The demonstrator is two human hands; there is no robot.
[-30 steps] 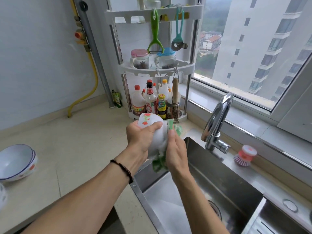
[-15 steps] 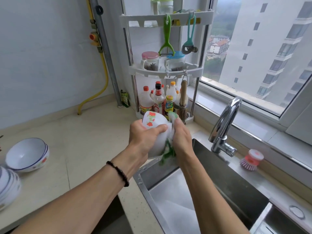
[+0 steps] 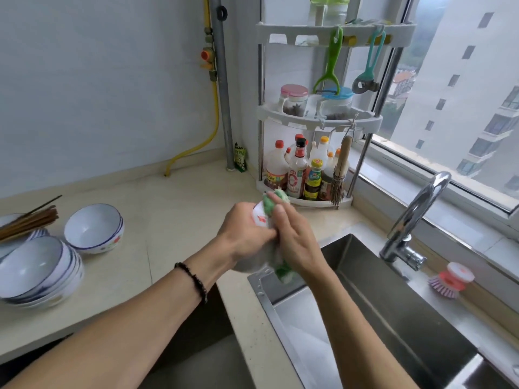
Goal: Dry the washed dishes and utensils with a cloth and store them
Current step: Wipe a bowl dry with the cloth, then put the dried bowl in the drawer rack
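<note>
Table (image 3: pixel 174 209): beige, L-shaped, carrying all items noted. Steel sink (image 3: pixel 393 318) set in at right, faucet (image 3: pixel 412 220) behind it. Three-tier corner rack (image 3: pixel 320 119) against the window, holding sauce bottles (image 3: pixel 300 169). Stack of blue-rimmed bowls (image 3: pixel 39 270) at left, a single bowl (image 3: pixel 94 228) just beside it, chopsticks (image 3: pixel 28 220) resting across dishes behind. White bowl with red motif (image 3: pixel 259 216) held above the sink's near-left corner: left hand (image 3: pixel 244 237) grip closed round its outside. Right hand (image 3: pixel 297 242) grip closed on the green cloth (image 3: pixel 273 203), pressed against the bowl. Pink dish brush (image 3: pixel 452 280) by the faucet.
</note>
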